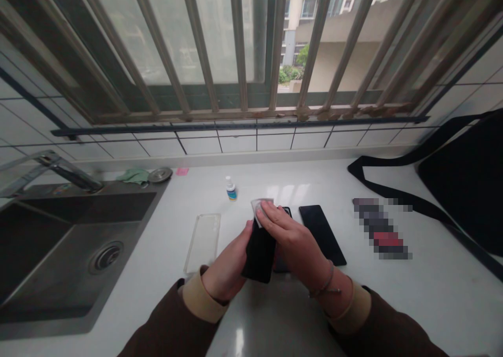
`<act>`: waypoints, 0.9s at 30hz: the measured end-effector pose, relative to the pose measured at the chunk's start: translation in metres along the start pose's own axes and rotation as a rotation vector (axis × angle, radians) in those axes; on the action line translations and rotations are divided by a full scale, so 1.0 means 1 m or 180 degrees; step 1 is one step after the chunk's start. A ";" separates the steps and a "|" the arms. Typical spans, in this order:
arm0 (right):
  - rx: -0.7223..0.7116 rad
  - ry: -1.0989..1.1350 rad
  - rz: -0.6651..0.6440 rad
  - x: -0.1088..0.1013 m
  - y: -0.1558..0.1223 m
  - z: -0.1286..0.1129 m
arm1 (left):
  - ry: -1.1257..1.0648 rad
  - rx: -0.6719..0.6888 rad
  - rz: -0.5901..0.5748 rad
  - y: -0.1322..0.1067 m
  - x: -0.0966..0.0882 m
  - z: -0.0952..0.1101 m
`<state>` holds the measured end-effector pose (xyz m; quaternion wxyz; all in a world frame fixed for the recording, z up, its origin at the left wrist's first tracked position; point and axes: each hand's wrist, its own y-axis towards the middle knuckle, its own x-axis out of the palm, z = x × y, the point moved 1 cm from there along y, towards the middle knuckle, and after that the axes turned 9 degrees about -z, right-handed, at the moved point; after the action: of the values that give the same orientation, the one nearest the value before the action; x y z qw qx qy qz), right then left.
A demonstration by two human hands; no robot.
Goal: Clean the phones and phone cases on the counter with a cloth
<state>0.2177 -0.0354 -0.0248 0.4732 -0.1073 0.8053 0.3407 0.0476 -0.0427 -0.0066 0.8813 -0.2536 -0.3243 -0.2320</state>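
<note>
My left hand (230,265) grips a black phone (259,252) from the left side and holds it tilted above the white counter (275,320). My right hand (293,239) lies over the phone's upper end, its fingers pressing a small white wipe (258,207) against it. Another dark phone (283,260) lies under my right hand, mostly hidden. A third black phone (322,234) lies flat on the counter just to the right. A clear phone case (203,241) lies to the left of my hands.
A small white bottle (231,188) stands behind the phones. A steel sink (66,252) with a tap (58,168) fills the left. A black bag (467,184) with a strap sits at the right. A blurred object (383,231) lies beside it. Barred window behind.
</note>
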 end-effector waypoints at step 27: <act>-0.0087 0.0015 0.0052 -0.004 0.003 -0.020 | -0.0571 0.0367 -0.0025 0.006 -0.004 0.006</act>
<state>0.2045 -0.0464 -0.0134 0.4670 -0.1080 0.8025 0.3553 0.0452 -0.0335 -0.0074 0.8610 -0.2208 -0.4156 -0.1927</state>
